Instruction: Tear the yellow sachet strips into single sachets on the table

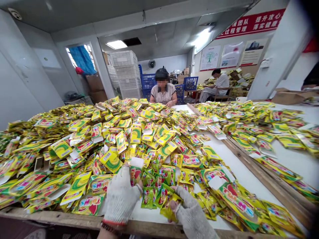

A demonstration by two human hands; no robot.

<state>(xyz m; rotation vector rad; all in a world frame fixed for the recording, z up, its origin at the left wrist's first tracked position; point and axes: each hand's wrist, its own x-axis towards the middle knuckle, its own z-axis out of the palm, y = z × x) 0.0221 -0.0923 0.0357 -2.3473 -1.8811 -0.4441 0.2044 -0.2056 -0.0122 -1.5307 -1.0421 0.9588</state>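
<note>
My left hand (122, 194), in a white knit glove with bare fingertips, is closed around a small printed box (135, 174) whose white end flap stands up. My right hand (190, 209), gloved the same way, pinches a yellow-green sachet (165, 209) near the table's front edge. Between the two hands lie several green sachets (149, 196) on the white tabletop. Right of my right hand, a larger flat box (235, 197) with an open white flap rests on more yellow sachets (208, 202).
A big heap of yellow boxes (136, 132) covers the table's left and middle. A wooden strip (261, 172) divides the tabletop, with more boxes beyond it. One person (163, 93) sits across the table, another (218, 84) farther back. White crates (127, 74) are stacked behind.
</note>
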